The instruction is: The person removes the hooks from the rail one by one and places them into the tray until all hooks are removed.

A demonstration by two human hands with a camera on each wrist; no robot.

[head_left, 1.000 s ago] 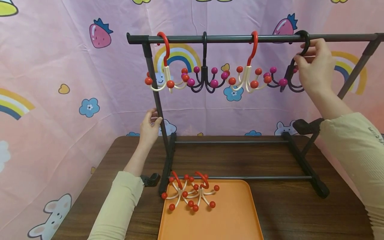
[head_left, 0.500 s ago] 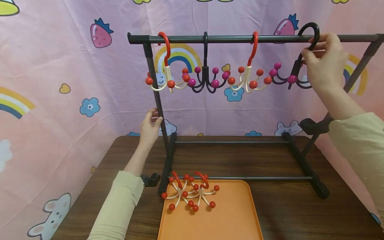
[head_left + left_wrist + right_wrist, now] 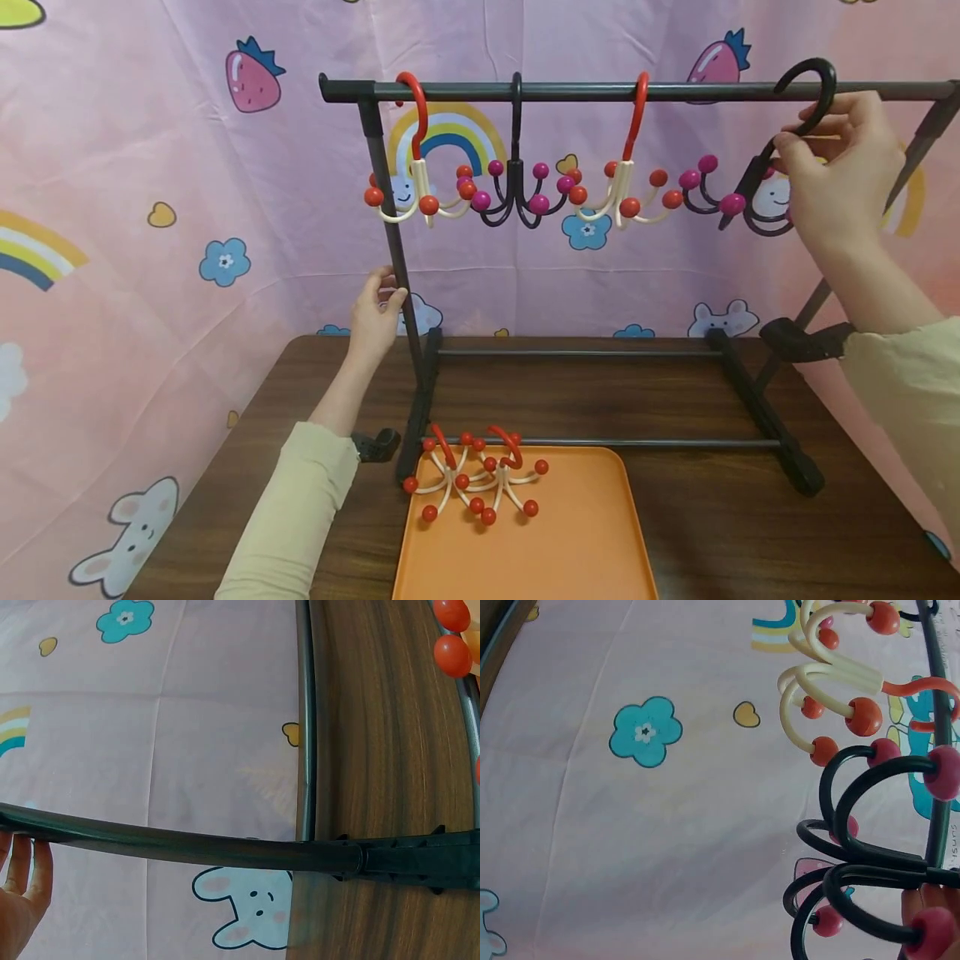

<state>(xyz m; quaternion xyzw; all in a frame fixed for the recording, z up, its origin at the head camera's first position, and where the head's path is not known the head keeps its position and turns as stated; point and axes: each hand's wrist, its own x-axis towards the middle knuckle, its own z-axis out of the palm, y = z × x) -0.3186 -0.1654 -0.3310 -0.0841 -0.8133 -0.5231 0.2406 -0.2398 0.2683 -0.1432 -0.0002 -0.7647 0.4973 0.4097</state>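
The thumb and fingers of the right hand (image 3: 847, 171) pinch the neck of a black multi-arm hanger (image 3: 752, 179), which tilts so that its stem slants down to the left and its magenta balls (image 3: 732, 204) sit lower left of the hook. That hook overlaps the black top rail (image 3: 577, 92) in the head view; whether it touches the rail I cannot tell. The thumb and fingers of the left hand (image 3: 373, 325) grip the left upright (image 3: 402, 250) of the garment rack, around the middle of its height.

Just beside the held hanger, to its left, a cream hanger with red-orange balls (image 3: 622, 179) hangs from the rail by a red hook. Farther left hang a second black hanger (image 3: 514, 179), also with magenta balls, and, nearest the left upright, another cream one (image 3: 420, 179) with a red hook.

Below, an orange tray (image 3: 570, 533) rests on the dark wood-grain table (image 3: 750, 550). Two red-hooked cream hangers (image 3: 503, 475) lie side by side at its far left corner, close against the rack's front crossbar (image 3: 652, 442). Pale yellow-green sleeves (image 3: 292, 508) cover both forearms, and a pastel cloth backdrop (image 3: 300, 167) printed with strawberries, rainbows and flowers hangs behind the rack
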